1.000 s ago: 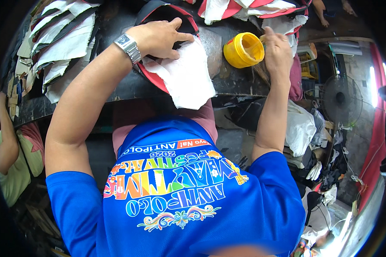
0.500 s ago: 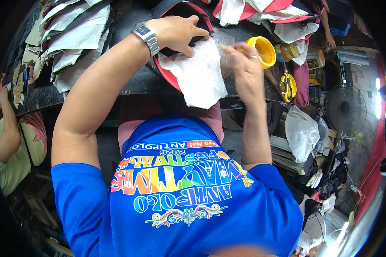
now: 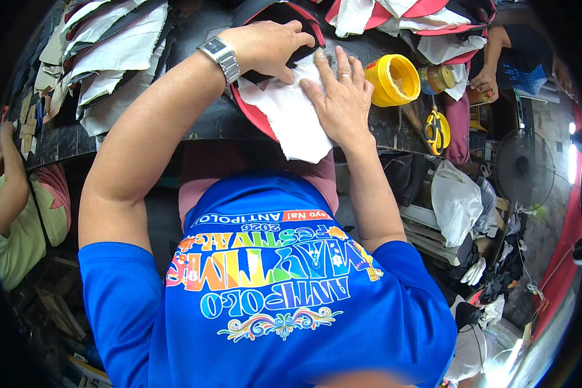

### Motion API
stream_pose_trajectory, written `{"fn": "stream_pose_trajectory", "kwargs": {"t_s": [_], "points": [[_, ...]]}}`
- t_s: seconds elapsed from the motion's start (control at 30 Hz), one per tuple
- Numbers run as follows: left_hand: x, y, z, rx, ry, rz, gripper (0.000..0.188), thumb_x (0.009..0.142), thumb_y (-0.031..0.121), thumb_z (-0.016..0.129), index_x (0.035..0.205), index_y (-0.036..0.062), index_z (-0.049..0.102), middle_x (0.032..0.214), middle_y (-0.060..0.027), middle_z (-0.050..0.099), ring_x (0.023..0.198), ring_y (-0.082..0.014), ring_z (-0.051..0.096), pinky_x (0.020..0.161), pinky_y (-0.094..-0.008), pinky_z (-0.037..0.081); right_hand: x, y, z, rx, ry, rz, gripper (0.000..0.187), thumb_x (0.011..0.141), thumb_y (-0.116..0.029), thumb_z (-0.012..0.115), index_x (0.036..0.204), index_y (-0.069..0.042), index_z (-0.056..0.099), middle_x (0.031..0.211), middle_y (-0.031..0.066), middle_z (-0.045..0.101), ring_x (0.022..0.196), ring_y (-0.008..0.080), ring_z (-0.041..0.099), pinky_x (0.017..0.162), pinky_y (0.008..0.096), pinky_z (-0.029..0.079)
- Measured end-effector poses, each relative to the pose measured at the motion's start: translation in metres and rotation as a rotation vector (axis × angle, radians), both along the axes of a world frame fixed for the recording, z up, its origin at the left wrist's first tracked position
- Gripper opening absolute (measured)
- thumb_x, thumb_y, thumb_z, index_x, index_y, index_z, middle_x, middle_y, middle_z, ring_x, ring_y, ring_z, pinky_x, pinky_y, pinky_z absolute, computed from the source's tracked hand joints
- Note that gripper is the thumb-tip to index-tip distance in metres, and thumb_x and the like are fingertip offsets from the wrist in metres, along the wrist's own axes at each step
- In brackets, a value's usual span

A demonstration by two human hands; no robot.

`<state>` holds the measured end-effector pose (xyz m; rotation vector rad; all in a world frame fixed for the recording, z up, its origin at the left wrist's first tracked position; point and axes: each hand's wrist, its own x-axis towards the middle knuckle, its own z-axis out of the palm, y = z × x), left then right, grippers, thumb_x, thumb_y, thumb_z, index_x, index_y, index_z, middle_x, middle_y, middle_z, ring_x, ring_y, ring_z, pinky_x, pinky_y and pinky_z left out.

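A curved black and red piece (image 3: 258,118), apparently a shoe upper, lies at the table's near edge with white cloth (image 3: 294,126) over it. My left hand (image 3: 265,50), wearing a metal watch (image 3: 220,58), rests across the piece's far part with its fingers spread. My right hand (image 3: 344,97) lies at the cloth's right side, fingers stretched out toward the piece's right rim. A pale yellowish smear, like glue, covers its index fingertip. Just right of this hand, an open yellow jar (image 3: 378,81) leans with pasty residue inside.
Cloth-lined pieces (image 3: 119,55) are stacked at the left; more red-edged ones (image 3: 427,22) lie far right. A glass jar (image 3: 436,79) and yellow-handled scissors (image 3: 436,129) sit beyond the yellow jar. Co-workers' hands show at the right (image 3: 488,83) and an arm (image 3: 13,174) at the left.
My right hand has moved left from beside the yellow jar's mouth onto the cloth-covered piece, its fingers now extended. My left hand stays nearly in place. The co-worker's hand at the right has come further in.
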<state>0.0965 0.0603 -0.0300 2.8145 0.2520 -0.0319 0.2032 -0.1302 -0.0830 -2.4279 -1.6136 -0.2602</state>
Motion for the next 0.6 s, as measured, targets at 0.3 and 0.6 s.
{"fn": "stream_pose_trajectory", "kwargs": {"t_s": [0.3, 0.6], "points": [[-0.002, 0.002, -0.006, -0.011, -0.014, 0.002, 0.092, 0.068, 0.025, 0.088, 0.15, 0.0133, 0.049, 0.138, -0.0159, 0.057, 0.118, -0.0365, 0.065, 0.1, -0.0429, 0.054, 0.009, -0.003, 0.0, 0.046, 0.116, 0.147, 0.045, 0.099, -0.051, 0.061, 0.143, -0.039, 0.063, 0.166, 0.0159, 0.033, 0.155, 0.0413, 0.021, 0.118, 0.0598, 0.021], [-0.003, 0.0, -0.005, -0.004, 0.003, 0.029, 0.093, 0.067, 0.028, 0.089, 0.15, 0.0143, 0.049, 0.141, -0.0169, 0.056, 0.119, -0.0358, 0.066, 0.098, -0.0429, 0.055, 0.025, -0.003, -0.005, 0.097, 0.24, 0.296, 0.041, 0.097, -0.049, 0.065, 0.137, -0.044, 0.066, 0.167, 0.018, 0.03, 0.155, 0.0446, 0.017, 0.122, 0.0653, 0.012]]}}
